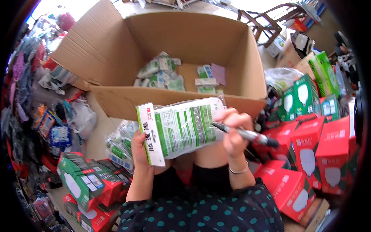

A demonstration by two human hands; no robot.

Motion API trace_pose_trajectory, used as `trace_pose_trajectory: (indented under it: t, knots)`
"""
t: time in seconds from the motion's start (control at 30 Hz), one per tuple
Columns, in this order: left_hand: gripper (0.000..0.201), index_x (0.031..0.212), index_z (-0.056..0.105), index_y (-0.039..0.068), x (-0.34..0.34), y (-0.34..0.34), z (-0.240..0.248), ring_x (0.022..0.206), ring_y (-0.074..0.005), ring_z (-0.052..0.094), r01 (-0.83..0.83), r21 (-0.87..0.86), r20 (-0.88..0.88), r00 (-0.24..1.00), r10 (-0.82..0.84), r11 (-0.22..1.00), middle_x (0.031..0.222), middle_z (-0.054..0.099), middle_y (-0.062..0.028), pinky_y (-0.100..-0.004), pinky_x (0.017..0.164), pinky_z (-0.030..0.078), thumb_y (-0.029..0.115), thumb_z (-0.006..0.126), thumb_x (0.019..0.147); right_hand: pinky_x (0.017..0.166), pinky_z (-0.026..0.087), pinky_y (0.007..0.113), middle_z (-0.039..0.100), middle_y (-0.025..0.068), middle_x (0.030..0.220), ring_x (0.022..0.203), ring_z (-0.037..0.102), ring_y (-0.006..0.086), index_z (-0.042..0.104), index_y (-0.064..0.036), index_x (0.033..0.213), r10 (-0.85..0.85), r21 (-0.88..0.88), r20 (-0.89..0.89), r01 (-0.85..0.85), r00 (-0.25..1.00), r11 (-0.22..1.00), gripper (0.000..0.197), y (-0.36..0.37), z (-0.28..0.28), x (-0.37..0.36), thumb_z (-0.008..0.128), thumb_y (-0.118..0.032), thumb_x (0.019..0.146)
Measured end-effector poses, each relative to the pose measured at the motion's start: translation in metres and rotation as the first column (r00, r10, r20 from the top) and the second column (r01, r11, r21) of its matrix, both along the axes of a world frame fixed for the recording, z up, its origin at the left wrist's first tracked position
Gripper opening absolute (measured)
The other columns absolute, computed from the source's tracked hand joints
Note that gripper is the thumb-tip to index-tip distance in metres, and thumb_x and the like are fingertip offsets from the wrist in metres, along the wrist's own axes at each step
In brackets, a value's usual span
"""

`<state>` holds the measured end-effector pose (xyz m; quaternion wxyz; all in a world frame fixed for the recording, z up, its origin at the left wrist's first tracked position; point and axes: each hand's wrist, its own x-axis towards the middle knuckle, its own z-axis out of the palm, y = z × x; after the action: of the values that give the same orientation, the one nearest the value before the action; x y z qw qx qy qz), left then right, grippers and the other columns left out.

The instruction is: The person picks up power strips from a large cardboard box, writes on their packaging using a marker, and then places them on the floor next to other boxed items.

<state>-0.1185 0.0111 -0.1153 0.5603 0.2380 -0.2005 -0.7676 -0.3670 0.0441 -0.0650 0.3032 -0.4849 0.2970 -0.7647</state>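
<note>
A flat green-and-white plastic package (185,125) with a white hanging header card is held up in front of me, tilted. My left hand (140,146) grips its left edge by the header card, thumb showing at the side. In my right hand (236,131) is a marker pen (247,135), silver-grey with a dark end, its tip over the right part of the package. Whether the tip touches the package I cannot tell. Just beyond stands a large open cardboard box (185,34), with several similar green-and-white packages (162,73) lying inside.
Red-and-green light bulb boxes (309,154) are stacked on my right, and more bulb boxes (85,181) lie at lower left. Clear-wrapped packages (120,145) rest beside my left arm. Bagged goods (27,77) crowd the left side. A wooden chair (266,23) stands at far right.
</note>
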Motion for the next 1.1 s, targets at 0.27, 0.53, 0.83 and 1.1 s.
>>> trace_pose_trajectory:
  t: [0.27, 0.53, 0.83, 1.1]
  knots:
    - [0.046, 0.127, 0.043, -0.001, -0.018, 0.039, -0.006, 0.109, -0.0235, 0.056, 0.082, -0.02, -0.106, 0.991, -0.084, 0.996, 0.121, 0.056, -0.0133, -0.0353, 0.094, 0.045, 0.022, 0.043, 0.087, 0.067, 0.044, 0.026, 0.059, 0.011, 0.091, 0.074, 0.053, 0.0134, 0.055, -0.0026, 0.081, -0.174, 0.229, -0.286, 0.243, 0.942, 0.943, 0.012, 0.024, -0.041, 0.016, 0.063, -0.001, 0.073]
    - [0.044, 0.125, 0.043, 0.0, -0.013, 0.043, -0.013, 0.105, -0.0222, 0.059, 0.046, 0.054, -0.024, 0.999, -0.044, 0.997, 0.116, 0.058, -0.0131, -0.0357, 0.09, 0.048, 0.018, 0.041, 0.086, 0.066, 0.045, 0.027, 0.059, 0.0124, 0.088, 0.071, 0.055, 0.0152, 0.057, -0.0027, 0.079, -0.182, 0.147, -0.446, 0.273, 0.876, 0.951, 0.012, 0.016, -0.04, 0.02, 0.065, -0.001, 0.072]
    - [0.043, 0.126, 0.042, 0.0, -0.016, 0.041, -0.014, 0.106, -0.0235, 0.058, 0.041, 0.054, -0.041, 0.998, -0.039, 0.998, 0.119, 0.056, -0.0139, -0.0368, 0.091, 0.048, 0.018, 0.04, 0.086, 0.065, 0.045, 0.028, 0.059, 0.0129, 0.087, 0.071, 0.054, 0.0156, 0.055, -0.0013, 0.076, -0.22, 0.254, -0.378, 0.329, 0.899, 0.909, 0.012, 0.013, -0.038, 0.02, 0.065, 0.0, 0.07]
    - [0.047, 0.13, 0.04, 0.0, -0.019, 0.039, -0.003, 0.109, -0.0236, 0.057, 0.029, 0.019, -0.087, 0.996, -0.027, 0.999, 0.122, 0.055, -0.0142, -0.0369, 0.093, 0.047, 0.018, 0.04, 0.087, 0.071, 0.045, 0.028, 0.06, 0.0138, 0.089, 0.075, 0.054, 0.0146, 0.052, -0.0023, 0.08, -0.197, 0.235, -0.203, 0.243, 0.959, 0.941, 0.009, 0.012, -0.044, 0.016, 0.059, -0.001, 0.075]
